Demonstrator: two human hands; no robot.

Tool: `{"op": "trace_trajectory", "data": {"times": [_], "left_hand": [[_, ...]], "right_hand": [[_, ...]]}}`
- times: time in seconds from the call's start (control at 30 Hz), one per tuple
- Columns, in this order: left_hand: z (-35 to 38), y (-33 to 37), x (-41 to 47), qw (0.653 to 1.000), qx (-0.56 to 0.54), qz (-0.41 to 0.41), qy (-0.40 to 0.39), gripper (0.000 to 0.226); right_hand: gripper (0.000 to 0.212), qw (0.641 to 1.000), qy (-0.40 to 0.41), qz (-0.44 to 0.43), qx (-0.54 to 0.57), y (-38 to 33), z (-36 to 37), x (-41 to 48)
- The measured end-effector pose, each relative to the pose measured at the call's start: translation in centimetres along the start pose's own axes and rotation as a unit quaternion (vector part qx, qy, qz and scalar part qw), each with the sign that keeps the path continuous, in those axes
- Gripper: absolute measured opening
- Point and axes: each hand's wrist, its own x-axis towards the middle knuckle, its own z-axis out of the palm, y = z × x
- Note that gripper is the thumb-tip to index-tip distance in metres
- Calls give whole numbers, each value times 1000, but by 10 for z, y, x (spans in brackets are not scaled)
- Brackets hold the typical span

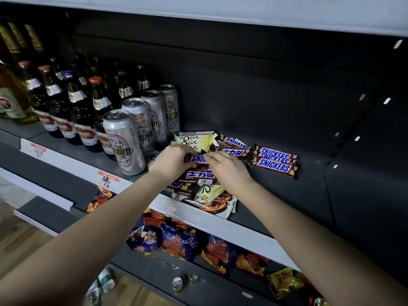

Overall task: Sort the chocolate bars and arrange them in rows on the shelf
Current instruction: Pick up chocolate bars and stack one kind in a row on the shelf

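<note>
Dark shop shelf (276, 195), beer cans (125, 140) on its left: left hand (171, 160) and right hand (227, 167) each pinched an end of one Snickers bar (197, 159), over the mixed pile (198, 188) near the front edge.

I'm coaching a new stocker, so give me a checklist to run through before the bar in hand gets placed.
1. Grip on the Snickers bar: ok, left hand and right hand both hold it.
2. Snickers row started on the right: ok, bars lie aligned.
3. Free shelf in front of that row: ok.
4. Front pile sorted: not ok, Dove and Snickers mixed, overhanging the edge.
5. Left wrist clear of the beer can: cannot tell.
</note>
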Motion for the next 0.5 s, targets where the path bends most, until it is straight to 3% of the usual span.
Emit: {"op": "trace_trajectory", "data": {"times": [0.17,0.27,0.5], "left_hand": [[4,0,3,999,-9,-26,-17,36],[6,-2,3,999,-14,-39,-7,35],[3,2,0,1000,-11,-13,-16,40]], "right_hand": [[51,998,44,33,43,2,3,-4],[38,996,-2,52,72,2,-2,-4],[61,999,1,52,14,0,-5,-9]]}}
